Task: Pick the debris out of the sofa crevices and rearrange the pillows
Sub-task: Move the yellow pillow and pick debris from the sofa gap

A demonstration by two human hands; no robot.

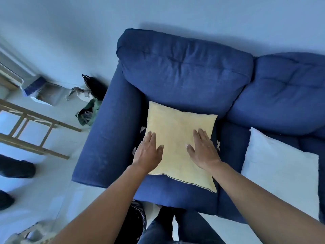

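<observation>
A yellow pillow (177, 138) lies flat on the left seat of the blue sofa (184, 67). My left hand (149, 150) rests flat on the pillow's left edge, fingers apart. My right hand (204, 148) lies flat on its right part, fingers spread. Neither hand grips anything. Small pale scraps of debris show beside the pillow: one scrap (142, 129) and a second scrap (134, 150) in the crevice by the left armrest, and a third scrap (218, 144) in the gap between the seats. A white pillow (279, 166) lies on the right seat.
Left of the sofa, bags (89, 103) lie on the pale floor near a wooden frame (33, 127). Dark shoes (16, 169) stand at the far left. A white wall runs behind the sofa. My legs stand at the seat's front edge.
</observation>
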